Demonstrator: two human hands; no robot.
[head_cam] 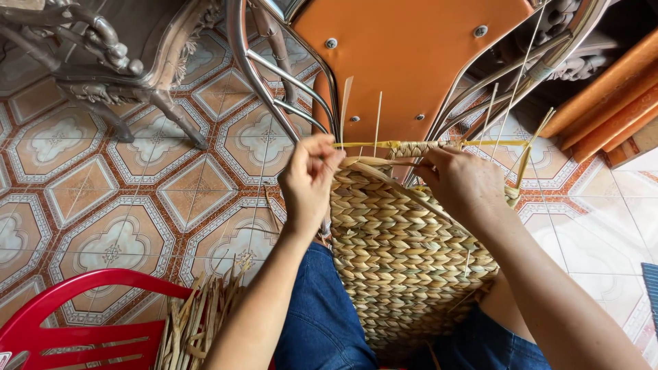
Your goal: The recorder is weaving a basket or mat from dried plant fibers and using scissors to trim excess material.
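Two hands work: my left hand (308, 179) and right hand (462, 181) pinch straw strands atop the tan, braided woven mat (397, 253).

You have one view only, worn on your head, looking steeply down and slightly forward over your lap. It sits close to your left hand (306, 179) and right hand (463, 183), with the tiled floor (103, 205) and an orange chair (404, 62) filling the background ahead.
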